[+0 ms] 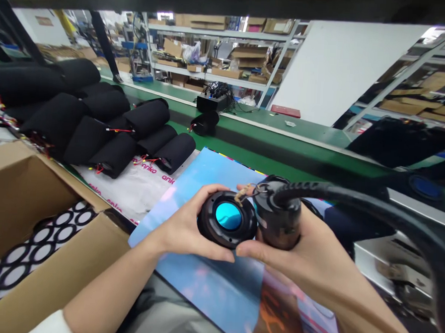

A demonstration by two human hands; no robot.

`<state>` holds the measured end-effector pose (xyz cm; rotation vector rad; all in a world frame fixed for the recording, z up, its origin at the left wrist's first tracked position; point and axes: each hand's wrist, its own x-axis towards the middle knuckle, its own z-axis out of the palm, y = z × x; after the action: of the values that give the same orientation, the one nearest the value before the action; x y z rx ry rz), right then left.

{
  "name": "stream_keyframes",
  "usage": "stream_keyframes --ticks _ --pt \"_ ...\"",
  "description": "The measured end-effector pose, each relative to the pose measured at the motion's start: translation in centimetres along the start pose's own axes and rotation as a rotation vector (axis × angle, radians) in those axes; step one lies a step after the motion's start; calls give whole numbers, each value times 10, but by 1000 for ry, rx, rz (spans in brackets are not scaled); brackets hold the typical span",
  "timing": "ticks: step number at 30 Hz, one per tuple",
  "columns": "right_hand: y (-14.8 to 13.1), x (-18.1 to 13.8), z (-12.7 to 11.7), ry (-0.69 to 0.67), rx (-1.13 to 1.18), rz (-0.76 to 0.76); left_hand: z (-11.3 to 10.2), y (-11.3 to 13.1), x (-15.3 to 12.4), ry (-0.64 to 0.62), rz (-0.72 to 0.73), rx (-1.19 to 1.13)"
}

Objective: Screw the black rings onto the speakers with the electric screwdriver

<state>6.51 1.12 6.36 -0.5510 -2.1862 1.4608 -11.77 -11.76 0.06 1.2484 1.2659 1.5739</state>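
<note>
Near the centre, my left hand (187,224) is closed around a round black speaker (246,222), its thumb and fingers on opposite sides of the rim. A shiny blue disc (228,216) sits in the middle of its upward-facing end. Against the speaker's right side, my right hand (308,245) grips a dark electric screwdriver (278,219), seen from its cable end. A metal ring with a bit of string is on the screwdriver's top. The right thumb tip reaches the speaker's edge. The screwdriver's tip is hidden. Both are above a glossy printed blue sheet (184,179).
A thick black cable (358,196) arches rightward from the screwdriver. Several black fabric cylinders (115,153) with coloured wires lie at left. An open cardboard box (102,249) holds black rings at lower left. Beyond runs a green conveyor (253,146) with a black box (211,103).
</note>
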Motion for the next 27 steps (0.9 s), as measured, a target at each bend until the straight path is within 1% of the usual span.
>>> stream_keyframes --ticks 3,7,9,12,14,16,18,21,24,26,27 --pt "3 0 1 23 -53 -6 -1 -2 0 -5 22 -17" --pt "6 -4 4 27 -163 -23 -1 -1 0 6 16 -34" --pt "4 -7 5 36 -200 9 -1 -1 0 7 18 -38" --pt "-2 -9 5 59 -245 111 -1 -1 0 4 31 -55" --pt "-6 -6 1 -12 -262 149 0 -1 1 -17 43 -74" --pt "-9 0 -5 -118 -270 132 1 0 2 -38 41 -77" --pt "-9 6 -9 -174 -264 94 2 1 2 -35 37 -61" --pt "-8 7 -12 -166 -261 89 3 1 1 2 54 -56" --pt "-7 3 -10 -138 -254 72 3 -1 1 -10 73 -78" --pt "-8 2 -8 -134 -197 43 4 -2 1 -24 93 -93" --pt "-9 3 -6 -134 -151 32 5 -3 2 -6 102 -92"
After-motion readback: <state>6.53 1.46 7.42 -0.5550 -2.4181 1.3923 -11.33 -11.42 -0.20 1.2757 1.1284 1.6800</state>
